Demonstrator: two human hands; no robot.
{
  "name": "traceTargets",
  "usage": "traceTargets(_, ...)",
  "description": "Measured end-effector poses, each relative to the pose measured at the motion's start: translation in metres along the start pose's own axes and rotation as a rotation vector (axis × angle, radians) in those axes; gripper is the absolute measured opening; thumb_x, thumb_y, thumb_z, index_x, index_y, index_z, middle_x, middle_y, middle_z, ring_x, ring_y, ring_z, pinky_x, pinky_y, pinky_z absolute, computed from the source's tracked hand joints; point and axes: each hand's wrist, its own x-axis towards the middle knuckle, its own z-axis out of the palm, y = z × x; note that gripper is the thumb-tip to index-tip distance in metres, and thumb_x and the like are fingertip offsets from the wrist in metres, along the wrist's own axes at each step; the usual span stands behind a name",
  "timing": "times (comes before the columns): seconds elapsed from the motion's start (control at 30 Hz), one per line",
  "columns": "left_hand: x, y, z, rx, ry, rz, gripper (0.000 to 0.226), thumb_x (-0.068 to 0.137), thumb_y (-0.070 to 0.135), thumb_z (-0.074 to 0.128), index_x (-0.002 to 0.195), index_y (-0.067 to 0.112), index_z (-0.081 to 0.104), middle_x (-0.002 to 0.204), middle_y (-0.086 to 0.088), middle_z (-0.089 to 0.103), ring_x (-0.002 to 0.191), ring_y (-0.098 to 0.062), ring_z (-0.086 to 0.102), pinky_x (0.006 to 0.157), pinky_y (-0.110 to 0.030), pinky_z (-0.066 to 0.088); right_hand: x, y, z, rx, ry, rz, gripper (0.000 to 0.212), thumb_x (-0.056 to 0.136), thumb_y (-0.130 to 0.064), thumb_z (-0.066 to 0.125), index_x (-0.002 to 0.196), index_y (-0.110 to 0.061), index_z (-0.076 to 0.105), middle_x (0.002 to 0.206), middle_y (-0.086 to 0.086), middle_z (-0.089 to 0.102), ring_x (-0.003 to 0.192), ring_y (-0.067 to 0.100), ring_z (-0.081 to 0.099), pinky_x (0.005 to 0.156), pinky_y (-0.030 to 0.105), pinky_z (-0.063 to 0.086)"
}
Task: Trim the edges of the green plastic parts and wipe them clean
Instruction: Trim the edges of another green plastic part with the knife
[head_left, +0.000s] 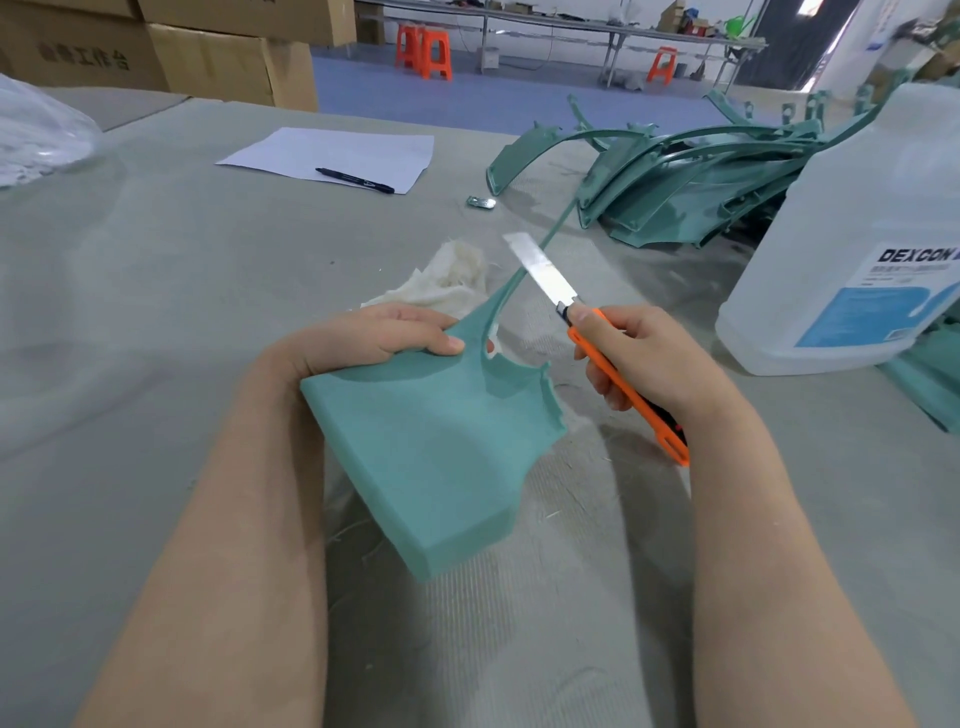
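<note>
My left hand (374, 338) grips the top edge of a green plastic part (431, 447), a broad curved panel with a long thin arm that runs up and away. My right hand (639, 358) holds an orange utility knife (623, 384) with its long blade (540, 270) extended. The blade lies against the thin arm, just above the panel. A crumpled white cloth (447, 280) lies on the table right behind my left hand.
A pile of several more green parts (691, 176) lies at the back right. A large translucent liquid jug (862, 249) stands at the right. Farther back are a paper sheet (332, 156) with a black pen (356, 180), a small metal piece (481, 202), and cardboard boxes (208, 57).
</note>
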Motion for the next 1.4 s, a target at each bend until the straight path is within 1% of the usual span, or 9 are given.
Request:
traceTargets(0.1,0.0,0.001,0.0,0.01,0.013,0.015,0.044,0.072,0.026,0.071,0.115,0.02,0.07,0.116,-0.014,0.068,0.091,-0.024,0.064,0.077,-0.03,0.053,-0.001,0.0,0.001,-0.003,-0.057,-0.003,0.045,0.095,-0.048,0.053,0.079,-0.007,0.063,0.05,0.002,0.053,0.043,0.016,0.047,0.044,0.025,0.043)
traceTargets(0.17,-0.002,0.002,0.001,0.007,0.018,0.025,0.045,0.071,0.033,0.063,0.114,0.021,0.07,0.114,-0.014,0.069,0.087,-0.022,0.065,0.07,-0.024,0.054,-0.002,-0.001,0.0,-0.016,-0.087,-0.006,0.044,0.095,-0.047,0.052,0.079,-0.007,0.063,0.049,0.002,0.053,0.041,0.015,0.047,0.043,0.024,0.043)
traceTargets(0.37,-0.002,0.001,0.001,-0.069,-0.008,0.041,0.042,0.073,0.03,0.061,0.112,0.021,0.071,0.112,-0.011,0.07,0.088,-0.02,0.066,0.071,-0.023,0.055,-0.003,-0.002,0.0,-0.017,-0.193,-0.005,0.046,0.096,-0.046,0.052,0.081,-0.003,0.063,0.051,0.005,0.052,0.04,0.015,0.045,0.042,0.023,0.043)
traceTargets(0.47,-0.002,0.0,-0.001,-0.062,-0.037,0.055,0.033,0.075,0.025,0.069,0.107,0.028,0.074,0.109,-0.005,0.072,0.085,-0.015,0.069,0.071,-0.022,0.056,-0.002,-0.002,0.0,0.001,-0.227,0.0,0.046,0.095,-0.048,0.052,0.078,-0.006,0.062,0.052,0.007,0.052,0.04,0.014,0.045,0.042,0.023,0.043)
traceTargets(0.6,-0.001,-0.002,-0.004,-0.103,-0.026,0.051,0.036,0.079,0.029,0.06,0.112,0.025,0.072,0.114,-0.008,0.07,0.093,-0.021,0.067,0.076,-0.026,0.056,-0.003,-0.002,0.001,0.011,-0.293,0.005,0.046,0.094,-0.05,0.052,0.076,-0.009,0.062,0.053,0.008,0.053,0.041,0.016,0.045,0.043,0.025,0.043)
traceTargets(0.73,-0.002,-0.002,-0.004,-0.131,-0.026,0.066,0.034,0.08,0.026,0.058,0.111,0.024,0.072,0.112,-0.01,0.071,0.087,-0.021,0.068,0.074,-0.028,0.056,-0.005,-0.005,0.0,0.028,-0.392,0.019,0.045,0.093,-0.051,0.052,0.066,-0.017,0.062,0.054,0.01,0.053,0.041,0.018,0.044,0.042,0.023,0.04)
traceTargets(0.9,-0.007,-0.002,-0.004,-0.159,-0.044,0.097,0.03,0.081,0.026,0.059,0.108,0.022,0.073,0.104,-0.006,0.072,0.084,-0.019,0.068,0.071,-0.026,0.056,-0.009,-0.009,-0.003,0.027,-0.474,0.036,0.046,0.092,-0.052,0.052,0.078,-0.01,0.065,0.052,0.008,0.052,0.042,0.02,0.042,0.047,0.027,0.037)
traceTargets(1.07,-0.011,0.0,-0.001,-0.181,-0.078,0.138,0.024,0.083,0.024,0.056,0.098,0.021,0.075,0.092,-0.004,0.07,0.075,-0.015,0.066,0.068,-0.023,0.053,-0.014,-0.016,-0.006,0.018,-0.515,0.011,0.052,0.078,-0.06,0.054,0.076,-0.009,0.064,0.052,0.008,0.052,0.043,0.021,0.042,0.048,0.029,0.039)
traceTargets(1.4,-0.011,0.002,0.002,-0.245,-0.123,0.169,0.02,0.085,0.016,0.06,0.097,0.018,0.076,0.093,-0.004,0.073,0.075,-0.014,0.07,0.064,-0.021,0.055,-0.016,-0.019,-0.006,0.08,-0.52,0.003,0.042,0.082,-0.057,0.054,0.058,-0.023,0.061,0.052,0.009,0.05,0.04,0.019,0.041,0.045,0.025,0.037)
